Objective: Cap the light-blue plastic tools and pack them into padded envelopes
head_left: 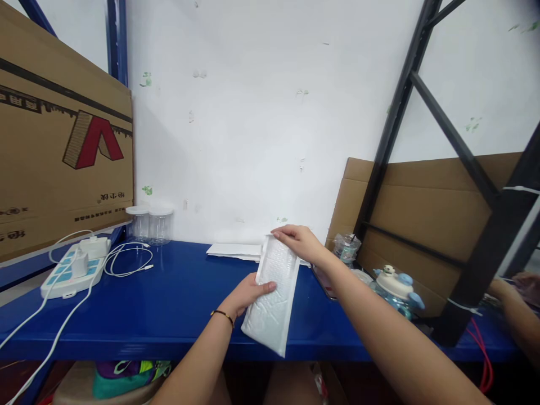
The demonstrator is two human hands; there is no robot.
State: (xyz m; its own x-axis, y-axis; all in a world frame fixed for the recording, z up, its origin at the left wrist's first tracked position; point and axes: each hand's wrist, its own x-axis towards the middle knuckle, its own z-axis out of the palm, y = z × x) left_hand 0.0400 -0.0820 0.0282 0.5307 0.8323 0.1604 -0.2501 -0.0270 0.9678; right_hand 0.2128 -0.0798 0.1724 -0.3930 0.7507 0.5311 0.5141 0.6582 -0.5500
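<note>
A white padded envelope (274, 304) is held tilted above the front part of the blue table (177, 304). My left hand (253, 292) grips its left side, with the thumb lying across the front. At its upper end, my right hand (297, 239) pinches the top edge between thumb and fingers. Behind the envelope, a stack of flat white envelopes (234, 251) lies near the wall. The inside of the held envelope does not show.
On the left are a power strip (71, 275) with white cables and two clear jars (149, 226). A phone (324, 283), a blue-and-white bottle (396, 289) and a black rack post (472, 270) stand right. Another person's hand (525, 281) shows far right.
</note>
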